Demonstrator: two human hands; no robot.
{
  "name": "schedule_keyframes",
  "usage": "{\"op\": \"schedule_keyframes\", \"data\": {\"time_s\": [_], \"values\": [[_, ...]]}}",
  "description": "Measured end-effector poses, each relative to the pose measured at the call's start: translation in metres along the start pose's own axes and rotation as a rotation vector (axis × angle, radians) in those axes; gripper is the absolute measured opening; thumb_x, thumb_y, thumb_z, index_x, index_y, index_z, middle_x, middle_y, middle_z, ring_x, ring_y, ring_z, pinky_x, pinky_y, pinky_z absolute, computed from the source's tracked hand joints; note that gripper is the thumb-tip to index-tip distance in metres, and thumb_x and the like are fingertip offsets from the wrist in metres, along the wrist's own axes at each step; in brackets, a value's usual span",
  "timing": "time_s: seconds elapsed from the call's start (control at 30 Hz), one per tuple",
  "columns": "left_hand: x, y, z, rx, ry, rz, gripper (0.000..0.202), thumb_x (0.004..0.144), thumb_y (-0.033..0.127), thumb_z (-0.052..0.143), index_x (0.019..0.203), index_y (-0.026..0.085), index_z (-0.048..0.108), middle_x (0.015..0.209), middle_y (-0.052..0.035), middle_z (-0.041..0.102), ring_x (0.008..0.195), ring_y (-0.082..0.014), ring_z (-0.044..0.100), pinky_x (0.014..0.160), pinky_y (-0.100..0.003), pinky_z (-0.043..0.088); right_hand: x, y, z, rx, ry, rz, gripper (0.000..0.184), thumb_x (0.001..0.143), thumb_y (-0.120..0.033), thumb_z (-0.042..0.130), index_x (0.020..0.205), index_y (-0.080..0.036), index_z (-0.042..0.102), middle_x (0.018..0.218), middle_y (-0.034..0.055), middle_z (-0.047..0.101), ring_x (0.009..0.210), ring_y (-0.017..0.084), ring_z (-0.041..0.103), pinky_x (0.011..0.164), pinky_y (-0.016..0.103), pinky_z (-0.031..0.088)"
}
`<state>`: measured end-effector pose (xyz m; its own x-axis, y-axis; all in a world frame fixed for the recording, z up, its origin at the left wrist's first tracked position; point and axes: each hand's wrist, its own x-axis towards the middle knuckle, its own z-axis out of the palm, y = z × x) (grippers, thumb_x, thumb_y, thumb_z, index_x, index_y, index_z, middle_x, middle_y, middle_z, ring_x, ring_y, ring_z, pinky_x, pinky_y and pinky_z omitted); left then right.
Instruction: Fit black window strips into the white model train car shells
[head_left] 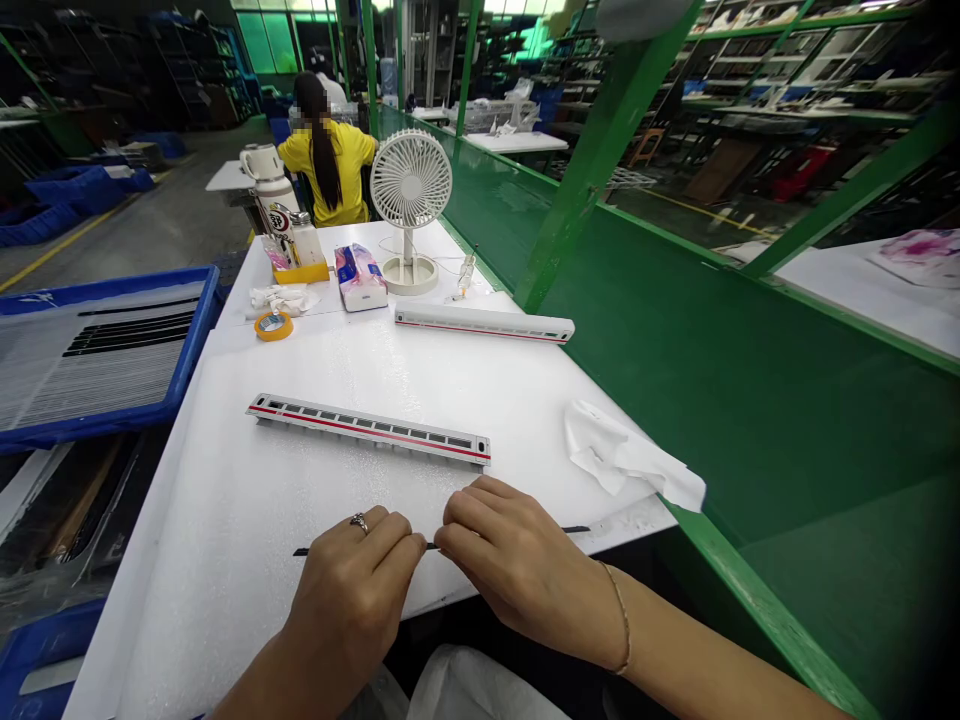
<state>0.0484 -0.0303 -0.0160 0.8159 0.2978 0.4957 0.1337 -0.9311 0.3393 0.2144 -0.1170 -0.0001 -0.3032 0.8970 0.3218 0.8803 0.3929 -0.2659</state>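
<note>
Left hand point(356, 580) and right hand point(517, 560) grip a thin black strip point(431, 546) above the near edge of the white table point(202, 500). A green surface point(787, 430) borders the right side; a blue crate point(196, 340) stands left.

A: The black strip point(576, 529) disappears behind the left hand point(360, 575) and right hand point(517, 565); only its ends and a sliver between peek out!
B: Both forearms point(690, 625) run off the bottom edge, too.
A: Blue crate point(178, 390), sliced by the left edge!
B: Small marks on the red-striped train car point(367, 425)? Too tiny to read, folks!
</note>
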Motion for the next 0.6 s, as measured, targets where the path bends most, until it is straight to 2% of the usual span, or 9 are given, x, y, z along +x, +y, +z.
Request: {"op": "schedule_keyframes", "data": {"time_s": [0.1, 0.3, 0.47, 0.6], "values": [[0.001, -0.001, -0.001, 0.004, 0.018, -0.028, 0.020, 0.082, -0.001, 0.046, 0.078, 0.015, 0.058, 0.066, -0.0022, 0.056, 0.058, -0.0135, 0.049, 0.052, -0.027, 0.035, 0.000, 0.000, 0.001, 0.010, 0.035, 0.042, 0.021, 0.087, -0.007, 0.039, 0.079, -0.014, 0.056, 0.072, 0.0039, 0.050, 0.063, 0.015, 0.039, 0.061, 0.029, 0.032], [0.000, -0.001, 0.000, -0.023, 0.012, -0.053, 0.021, 0.081, -0.002, 0.047, 0.083, 0.015, 0.059, 0.067, -0.0019, 0.058, 0.057, -0.0128, 0.049, 0.051, -0.026, 0.036, 0.000, 0.001, 0.006, -0.032, 0.035, -0.033, 0.028, 0.084, -0.003, 0.033, 0.072, -0.013, 0.056, 0.068, 0.0043, 0.047, 0.059, 0.015, 0.033, 0.058, 0.030, 0.030], [-0.006, -0.007, -0.003, -0.059, -0.013, -0.126, 0.018, 0.083, 0.003, 0.050, 0.089, 0.017, 0.060, 0.074, -0.0020, 0.059, 0.062, -0.0127, 0.052, 0.055, -0.026, 0.039, -0.006, 0.008, -0.003, 0.016, 0.041, 0.068, 0.021, 0.087, -0.005, 0.039, 0.089, -0.012, 0.059, 0.077, 0.0057, 0.053, 0.066, 0.015, 0.041, 0.063, 0.030, 0.034], [-0.007, -0.008, -0.003, -0.131, -0.009, -0.155, 0.022, 0.083, 0.006, 0.052, 0.100, 0.018, 0.059, 0.085, -0.0035, 0.061, 0.072, -0.0132, 0.056, 0.062, -0.026, 0.044, -0.010, 0.010, -0.005, 0.015, 0.075, 0.070, 0.022, 0.086, -0.003, 0.039, 0.081, -0.012, 0.059, 0.073, 0.0052, 0.051, 0.062, 0.014, 0.037, 0.059, 0.028, 0.031]]}}
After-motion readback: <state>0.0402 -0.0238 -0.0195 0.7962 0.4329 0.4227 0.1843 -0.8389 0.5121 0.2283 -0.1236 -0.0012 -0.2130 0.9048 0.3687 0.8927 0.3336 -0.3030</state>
